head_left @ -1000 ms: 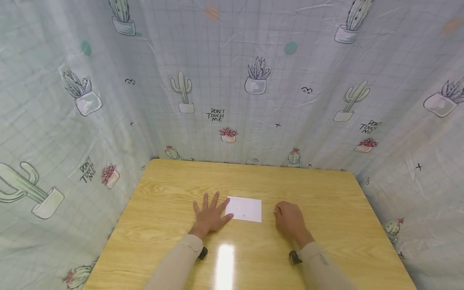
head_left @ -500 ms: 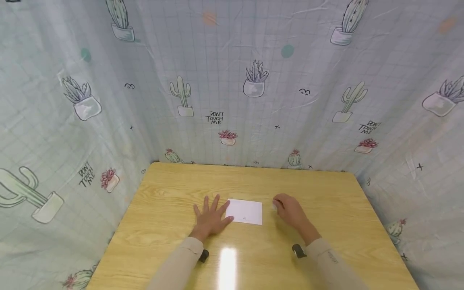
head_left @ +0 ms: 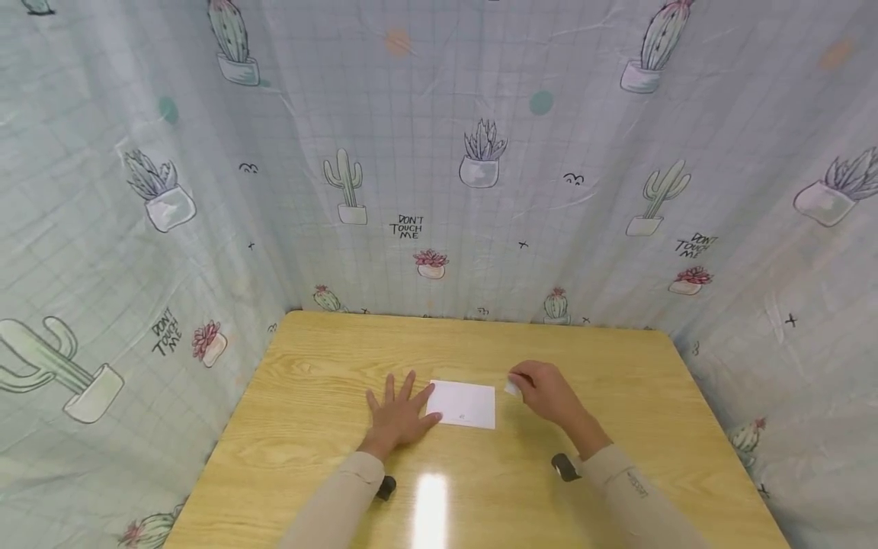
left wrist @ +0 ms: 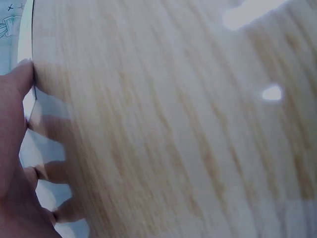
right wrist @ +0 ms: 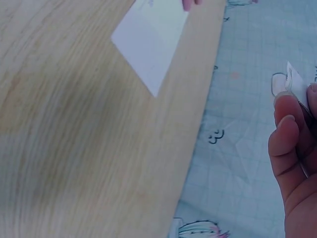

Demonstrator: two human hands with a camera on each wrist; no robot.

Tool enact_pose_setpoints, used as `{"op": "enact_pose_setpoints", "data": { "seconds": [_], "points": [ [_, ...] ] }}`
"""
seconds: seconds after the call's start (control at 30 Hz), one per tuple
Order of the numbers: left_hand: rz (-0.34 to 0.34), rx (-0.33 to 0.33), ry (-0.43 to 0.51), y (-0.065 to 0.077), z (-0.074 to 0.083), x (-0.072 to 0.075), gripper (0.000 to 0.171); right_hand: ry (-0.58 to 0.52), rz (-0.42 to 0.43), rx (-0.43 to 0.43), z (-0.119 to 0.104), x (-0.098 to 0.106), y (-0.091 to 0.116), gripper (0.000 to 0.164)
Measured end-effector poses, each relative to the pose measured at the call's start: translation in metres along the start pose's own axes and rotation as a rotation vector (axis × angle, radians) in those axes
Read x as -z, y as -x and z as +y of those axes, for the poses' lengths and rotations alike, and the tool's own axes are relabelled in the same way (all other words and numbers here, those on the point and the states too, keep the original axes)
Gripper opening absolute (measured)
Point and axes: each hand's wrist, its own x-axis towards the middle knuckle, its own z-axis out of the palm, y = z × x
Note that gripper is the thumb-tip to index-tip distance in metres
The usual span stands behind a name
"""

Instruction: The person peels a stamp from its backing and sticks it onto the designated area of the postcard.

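Observation:
A white card with faint small print along its near edge lies flat on the wooden table. My left hand rests palm down with fingers spread, its thumb and index fingertips on the card's left edge. To the right of the card and just above the table, my right hand pinches a small white piece of paper. In the right wrist view the small paper stands up between thumb and curled fingers and has a jagged edge. The card's corner also shows there.
The wooden table ends at a cactus-print curtain behind it, with more curtain on both sides. Dark wrist cameras are strapped under both beige sleeves. A light glare lies on the table's near part.
My right hand has lifted slightly and shifted left toward the card, and the small white paper now shows in its fingers. My left hand and the card have stayed in place.

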Motion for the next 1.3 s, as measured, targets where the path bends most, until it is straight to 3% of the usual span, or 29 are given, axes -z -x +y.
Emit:
{"op": "enact_pose_setpoints", "data": {
  "seconds": [0.23,0.53,0.73,1.13,1.3],
  "points": [
    [-0.009,-0.002,0.015,-0.001,-0.003,0.0,0.068,0.013,0.01,0.029,-0.016,0.006,-0.007,0.012],
    [-0.015,0.014,0.038,0.002,-0.005,0.001,0.065,-0.093,0.019,0.113,-0.034,0.011,-0.01,0.009],
    [-0.018,-0.001,0.043,0.002,-0.007,0.001,0.065,-0.176,0.015,0.102,-0.042,0.016,-0.012,0.007],
    [0.006,-0.02,0.015,0.004,-0.006,0.003,0.065,-0.227,0.009,0.116,-0.053,0.015,-0.014,0.007],
    [0.058,-0.05,0.007,0.002,-0.004,0.007,0.068,-0.211,0.018,0.132,-0.057,0.015,-0.015,0.007]
  ]
}}
